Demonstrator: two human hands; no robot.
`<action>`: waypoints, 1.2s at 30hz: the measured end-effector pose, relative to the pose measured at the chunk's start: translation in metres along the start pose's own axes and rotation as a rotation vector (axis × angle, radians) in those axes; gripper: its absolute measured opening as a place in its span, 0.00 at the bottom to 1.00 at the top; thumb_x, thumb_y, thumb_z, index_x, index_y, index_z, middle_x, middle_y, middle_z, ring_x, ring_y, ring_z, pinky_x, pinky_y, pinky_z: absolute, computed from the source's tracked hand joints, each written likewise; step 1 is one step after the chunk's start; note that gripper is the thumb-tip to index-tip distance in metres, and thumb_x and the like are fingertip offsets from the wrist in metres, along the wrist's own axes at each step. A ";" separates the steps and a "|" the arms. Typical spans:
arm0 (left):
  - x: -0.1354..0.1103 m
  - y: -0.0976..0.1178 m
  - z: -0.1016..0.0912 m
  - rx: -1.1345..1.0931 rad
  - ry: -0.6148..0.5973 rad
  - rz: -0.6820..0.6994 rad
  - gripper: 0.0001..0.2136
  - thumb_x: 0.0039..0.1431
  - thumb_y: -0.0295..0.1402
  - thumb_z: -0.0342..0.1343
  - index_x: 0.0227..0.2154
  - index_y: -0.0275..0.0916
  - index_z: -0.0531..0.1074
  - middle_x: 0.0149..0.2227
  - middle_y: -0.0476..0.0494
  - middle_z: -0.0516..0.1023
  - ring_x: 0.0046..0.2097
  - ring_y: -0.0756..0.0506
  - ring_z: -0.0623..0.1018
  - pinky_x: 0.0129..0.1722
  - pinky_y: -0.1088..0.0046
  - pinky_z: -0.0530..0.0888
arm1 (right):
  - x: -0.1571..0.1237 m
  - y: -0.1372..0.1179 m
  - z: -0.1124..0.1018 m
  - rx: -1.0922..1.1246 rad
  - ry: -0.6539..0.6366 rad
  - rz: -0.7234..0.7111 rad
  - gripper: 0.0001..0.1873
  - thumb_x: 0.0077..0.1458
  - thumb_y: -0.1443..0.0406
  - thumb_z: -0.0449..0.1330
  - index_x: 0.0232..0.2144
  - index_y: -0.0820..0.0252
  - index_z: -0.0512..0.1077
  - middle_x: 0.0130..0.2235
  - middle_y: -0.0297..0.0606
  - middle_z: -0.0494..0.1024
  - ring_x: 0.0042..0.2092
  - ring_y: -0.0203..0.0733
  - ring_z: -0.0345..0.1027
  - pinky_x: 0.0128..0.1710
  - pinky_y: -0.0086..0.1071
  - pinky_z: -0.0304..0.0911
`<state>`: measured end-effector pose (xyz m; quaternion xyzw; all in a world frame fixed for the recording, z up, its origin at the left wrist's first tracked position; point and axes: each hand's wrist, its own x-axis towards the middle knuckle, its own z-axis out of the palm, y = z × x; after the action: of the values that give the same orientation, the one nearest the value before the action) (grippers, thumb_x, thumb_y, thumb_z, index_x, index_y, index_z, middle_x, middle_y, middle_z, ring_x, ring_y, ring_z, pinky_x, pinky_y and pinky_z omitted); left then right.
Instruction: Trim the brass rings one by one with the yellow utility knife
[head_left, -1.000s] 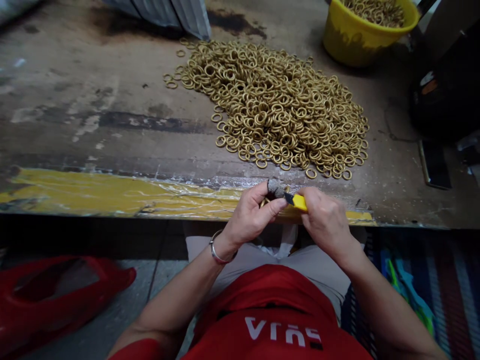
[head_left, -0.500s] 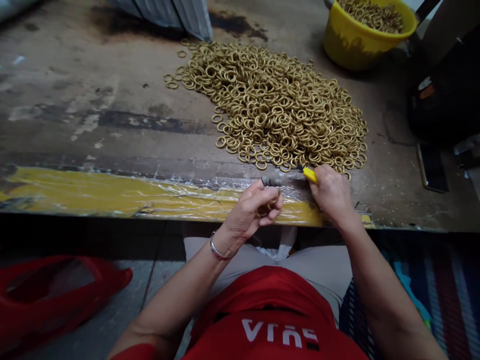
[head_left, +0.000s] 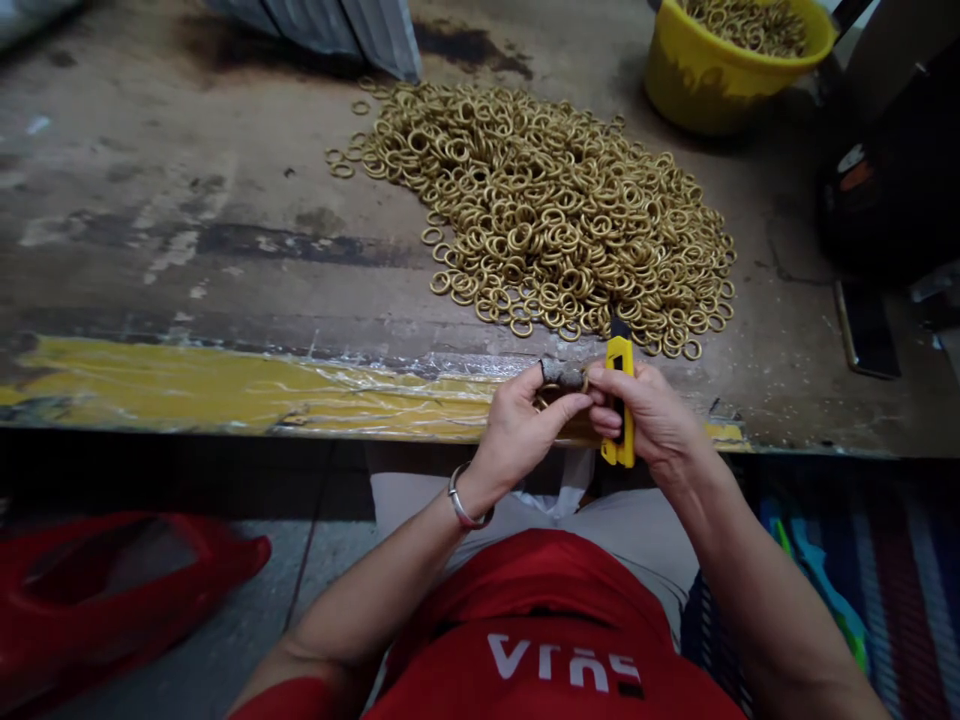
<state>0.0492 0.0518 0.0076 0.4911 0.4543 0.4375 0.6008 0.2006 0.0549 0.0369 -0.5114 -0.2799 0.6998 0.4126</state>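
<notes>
My left hand (head_left: 517,430) is closed around a few gold-coloured rings (head_left: 550,388), partly hidden by its fingers. A grey wrapping (head_left: 562,375) covers its index finger. Close against it, my right hand (head_left: 656,415) grips a yellow utility knife (head_left: 619,400), which stands nearly upright with its dark tip pointing away from me. The right thumb and fingertips also meet at a ring by the left index fingertip; whose fingers bear it is hard to tell. Just beyond both hands lies a big pile of gold-coloured rings (head_left: 540,210).
A yellow tub (head_left: 697,90) of rings stands at the back right. On the right lie a phone (head_left: 866,330) and a dark bulky object (head_left: 885,190). A grey ribbed object (head_left: 352,35) stands behind the pile. Yellow, plastic-covered edging (head_left: 225,390) runs along the table's front.
My right hand has come back from the pile's near edge to my left hand, turning the knife upright. My left hand has shifted slightly right, and the two now meet.
</notes>
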 end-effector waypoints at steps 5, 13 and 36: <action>0.000 -0.007 -0.004 -0.223 -0.091 -0.193 0.14 0.50 0.41 0.69 0.31 0.36 0.74 0.20 0.55 0.69 0.19 0.56 0.64 0.18 0.80 0.60 | -0.006 0.004 -0.002 -0.123 -0.048 -0.056 0.22 0.47 0.51 0.69 0.24 0.58 0.64 0.20 0.23 0.60 0.18 0.27 0.50 0.17 0.25 0.46; 0.000 -0.008 -0.011 -0.283 -0.123 -0.163 0.12 0.55 0.38 0.66 0.29 0.37 0.70 0.21 0.55 0.68 0.18 0.57 0.65 0.17 0.81 0.62 | -0.027 0.009 -0.024 -1.281 0.101 -0.649 0.09 0.58 0.69 0.54 0.40 0.59 0.73 0.35 0.40 0.78 0.35 0.41 0.69 0.37 0.33 0.60; 0.002 -0.003 -0.023 -0.057 -0.269 -0.105 0.11 0.58 0.38 0.62 0.31 0.35 0.71 0.23 0.52 0.69 0.22 0.54 0.67 0.21 0.80 0.65 | -0.030 0.011 -0.024 -1.728 0.132 -0.718 0.12 0.56 0.74 0.53 0.39 0.60 0.73 0.39 0.43 0.80 0.36 0.44 0.72 0.34 0.34 0.56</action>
<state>0.0278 0.0582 0.0022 0.5034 0.3822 0.3485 0.6921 0.2240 0.0227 0.0349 -0.5621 -0.8200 0.0494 0.0960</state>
